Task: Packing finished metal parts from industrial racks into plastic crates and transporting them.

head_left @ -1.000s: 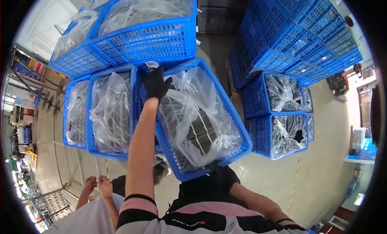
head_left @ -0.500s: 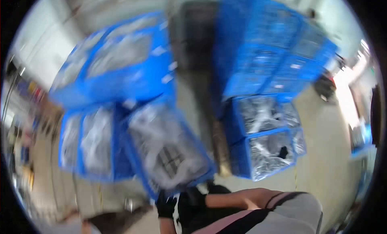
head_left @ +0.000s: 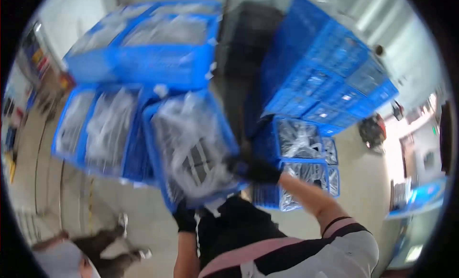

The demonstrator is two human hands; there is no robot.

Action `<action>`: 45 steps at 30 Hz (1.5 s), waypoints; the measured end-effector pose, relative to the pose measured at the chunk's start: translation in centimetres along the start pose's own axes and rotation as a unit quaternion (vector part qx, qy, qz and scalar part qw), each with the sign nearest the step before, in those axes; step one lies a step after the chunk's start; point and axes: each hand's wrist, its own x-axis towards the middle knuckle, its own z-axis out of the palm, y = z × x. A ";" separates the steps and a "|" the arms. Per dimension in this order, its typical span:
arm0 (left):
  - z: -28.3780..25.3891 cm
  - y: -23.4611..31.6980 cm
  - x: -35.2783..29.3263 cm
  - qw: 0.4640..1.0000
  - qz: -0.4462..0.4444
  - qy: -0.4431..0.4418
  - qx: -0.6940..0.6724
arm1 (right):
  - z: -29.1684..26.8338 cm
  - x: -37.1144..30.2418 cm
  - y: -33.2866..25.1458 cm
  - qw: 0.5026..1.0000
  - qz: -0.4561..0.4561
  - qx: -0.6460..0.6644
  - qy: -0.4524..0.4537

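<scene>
A blue plastic crate [head_left: 221, 116] stands tilted in front of me, lined with clear plastic film [head_left: 179, 120]. Dark flat pieces [head_left: 200, 158] show through a gap in the film. At the near left corner my left hand [head_left: 184, 217], in a black glove, is closed on the crate's rim, its fingertips partly hidden. My right hand [head_left: 256, 169], also black-gloved, reaches over the crate's right side, close to the film. Motion smears its fingers, so I cannot make out whether it grips anything.
More film-lined blue crates [head_left: 91, 163] stand at the left, with a large blue stack [head_left: 158, 62] behind. At the right rise a tall stack [head_left: 306, 48] and lower open crates [head_left: 301, 161]. Another person [head_left: 71, 256] is at the lower left.
My right hand has moved from the crate's near edge up and right to its right side. My left hand stays at the near left corner. The view has shifted.
</scene>
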 end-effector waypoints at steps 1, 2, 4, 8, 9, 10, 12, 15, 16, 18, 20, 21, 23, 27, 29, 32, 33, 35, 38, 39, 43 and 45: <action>1.3 2.4 0.2 0.920 -0.173 0.076 -0.343 | -3.7 1.2 1.3 0.948 -0.140 -0.270 0.093; 1.6 2.9 0.7 0.698 -0.294 0.166 -0.632 | -5.6 3.8 -3.5 0.963 0.031 -0.260 0.067; 1.7 3.4 0.2 0.698 -0.287 0.188 -0.628 | -8.0 6.8 -2.9 0.933 -0.086 -0.327 0.121; 0.9 5.5 -1.8 0.693 -0.307 0.216 -0.616 | -8.8 16.8 2.2 0.889 -0.191 -0.386 0.155; 1.3 7.2 -1.7 0.670 -0.337 0.226 -0.622 | -9.6 19.3 3.1 0.884 -0.199 -0.400 0.137; 1.6 8.5 -1.6 0.646 -0.365 0.236 -0.628 | -10.3 21.9 3.9 0.879 -0.207 -0.413 0.120; 1.8 9.2 -2.7 0.651 -0.359 0.277 -0.609 | -9.6 26.5 4.9 0.884 -0.202 -0.415 0.072; 2.4 10.1 -4.6 0.671 -0.343 0.306 -0.581 | -8.0 31.9 7.5 0.882 -0.161 -0.443 0.006; 3.3 10.3 -5.3 0.732 -0.334 0.289 -0.519 | -7.5 33.4 9.0 0.887 -0.170 -0.430 0.006; 5.2 10.9 -6.7 0.835 -0.309 0.243 -0.386 | -7.2 35.4 12.1 0.894 -0.184 -0.408 0.006; 5.5 11.5 -8.7 0.859 -0.328 0.234 -0.315 | -4.3 35.4 11.7 0.904 -0.173 -0.391 -0.002; 5.6 11.8 -9.5 0.881 -0.336 0.217 -0.253 | -3.1 35.0 11.0 0.909 -0.159 -0.385 -0.001; 6.1 13.2 -9.3 0.894 -0.348 0.203 -0.196 | -3.3 34.3 10.2 0.911 -0.148 -0.384 -0.008; 4.4 14.6 -7.8 0.816 -0.424 0.282 -0.275 | -6.4 32.3 10.4 0.905 -0.190 -0.380 -0.015; 3.5 14.5 -7.3 0.825 -0.399 0.291 -0.275 | -7.8 30.9 10.4 0.898 -0.189 -0.396 0.010; 1.2 13.8 -6.0 0.824 -0.390 0.300 -0.280 | -9.5 29.2 8.9 0.913 -0.155 -0.378 0.009; 0.0 13.4 -5.3 0.823 -0.391 0.299 -0.284 | -9.8 28.6 8.2 0.912 -0.156 -0.379 0.005; -1.5 12.8 -4.6 0.817 -0.400 0.297 -0.291 | -10.5 26.9 6.6 0.915 -0.143 -0.374 0.050; -3.2 9.7 -2.9 0.842 -0.305 0.307 -0.323 | -11.4 27.1 6.1 0.902 -0.158 -0.389 0.096; -3.5 9.1 -2.4 0.841 -0.304 0.306 -0.325 | -12.0 27.3 6.1 0.889 -0.178 -0.406 0.114; -2.9 6.8 -0.4 0.890 -0.279 0.265 -0.245 | -13.2 26.7 7.5 0.855 -0.180 -0.460 0.156; -2.9 4.2 0.1 0.893 -0.287 0.245 -0.244 | -13.2 26.1 6.7 0.844 -0.171 -0.477 0.177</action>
